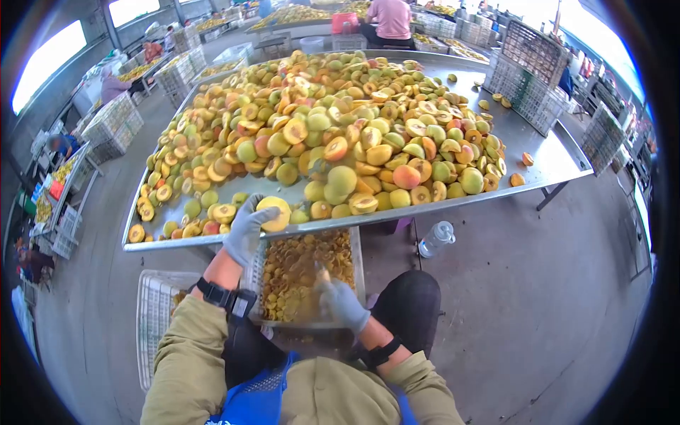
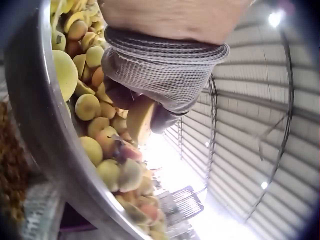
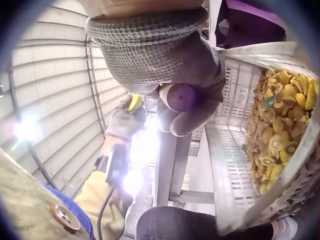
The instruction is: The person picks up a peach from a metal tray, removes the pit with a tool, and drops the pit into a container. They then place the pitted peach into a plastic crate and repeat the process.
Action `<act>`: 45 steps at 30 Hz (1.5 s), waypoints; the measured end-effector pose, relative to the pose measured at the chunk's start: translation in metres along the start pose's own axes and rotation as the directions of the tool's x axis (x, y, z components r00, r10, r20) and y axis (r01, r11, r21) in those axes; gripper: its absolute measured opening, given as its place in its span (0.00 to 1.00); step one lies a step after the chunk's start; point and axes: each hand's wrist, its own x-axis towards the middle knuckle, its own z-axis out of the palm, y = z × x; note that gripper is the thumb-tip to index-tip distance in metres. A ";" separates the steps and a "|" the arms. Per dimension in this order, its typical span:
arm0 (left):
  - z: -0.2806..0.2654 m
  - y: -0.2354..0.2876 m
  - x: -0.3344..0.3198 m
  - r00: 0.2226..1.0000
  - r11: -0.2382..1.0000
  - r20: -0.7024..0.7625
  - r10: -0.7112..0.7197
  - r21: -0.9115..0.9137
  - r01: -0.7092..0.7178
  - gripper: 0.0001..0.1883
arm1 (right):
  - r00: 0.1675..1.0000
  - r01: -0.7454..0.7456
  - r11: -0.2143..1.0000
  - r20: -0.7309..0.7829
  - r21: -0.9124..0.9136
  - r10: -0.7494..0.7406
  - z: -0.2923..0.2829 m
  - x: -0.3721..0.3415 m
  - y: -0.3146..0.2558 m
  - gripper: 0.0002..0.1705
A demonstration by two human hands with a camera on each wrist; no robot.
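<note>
My gloved left hand (image 1: 244, 230) pinches a cut yellow fruit half (image 1: 275, 214) at the near rim of the metal table (image 1: 397, 214). The left wrist view shows that glove (image 2: 150, 75) with the fruit piece (image 2: 140, 120) between thumb and fingers. Over the crate of small fruit pieces (image 1: 304, 265), my gloved right hand (image 1: 342, 303) grips a small tool (image 1: 322, 272), blurred in the head view. In the right wrist view the round handle end (image 3: 177, 97) shows within the curled fingers of the glove (image 3: 155, 65). Halved and whole fruits (image 1: 340, 134) are heaped on the table.
A white basket (image 1: 157, 312) stands on the floor at the left, below the table. A clear bottle (image 1: 437, 239) is on the floor right of the crate. Stacked crates (image 1: 524, 78) sit at the table's right end. Other people (image 1: 389, 21) are further back.
</note>
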 end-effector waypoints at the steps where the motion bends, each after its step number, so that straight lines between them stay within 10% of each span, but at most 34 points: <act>1: -0.004 -0.010 -0.019 0.999 0.991 -0.012 0.041 -0.127 -0.042 0.15 | 1.000 0.003 0.999 -0.020 -0.036 -0.004 0.001 0.000 -0.003 0.20; 3: -0.015 -0.020 -0.056 0.979 0.758 0.031 -0.201 -0.628 0.176 0.15 | 0.997 0.053 0.995 -0.050 -0.081 -0.057 0.011 -0.001 -0.008 0.19; 10: -0.008 -0.036 -0.091 0.981 0.583 -0.054 -0.188 -0.810 0.067 0.20 | 0.965 0.256 0.906 0.145 -0.337 -0.219 0.066 -0.022 -0.043 0.16; 12: -0.006 -0.043 -0.091 0.976 0.864 -0.215 0.004 -0.491 -0.112 0.22 | 0.963 0.269 0.866 0.122 -0.422 -0.240 0.078 -0.020 -0.044 0.18; 21: 0.012 -0.015 -0.103 0.947 0.833 -0.320 -0.031 -0.532 -0.153 0.22 | 0.701 0.534 0.316 0.201 -0.784 -0.684 0.095 0.007 -0.021 0.15; 31: 0.023 -0.019 -0.098 0.896 0.906 -0.423 0.134 -0.314 -0.284 0.22 | 0.789 0.529 0.508 0.175 -0.680 -0.588 0.098 0.011 -0.022 0.17; 36: 0.014 -0.018 -0.096 0.933 0.939 -0.321 0.163 -0.240 -0.247 0.23 | 0.945 0.141 0.955 0.322 -0.260 -0.052 0.094 -0.012 -0.058 0.21; 45: 0.001 -0.009 -0.102 0.995 0.975 0.087 0.057 -0.217 -0.037 0.24 | 0.681 -0.458 0.863 0.708 0.211 0.188 0.064 -0.011 -0.048 0.24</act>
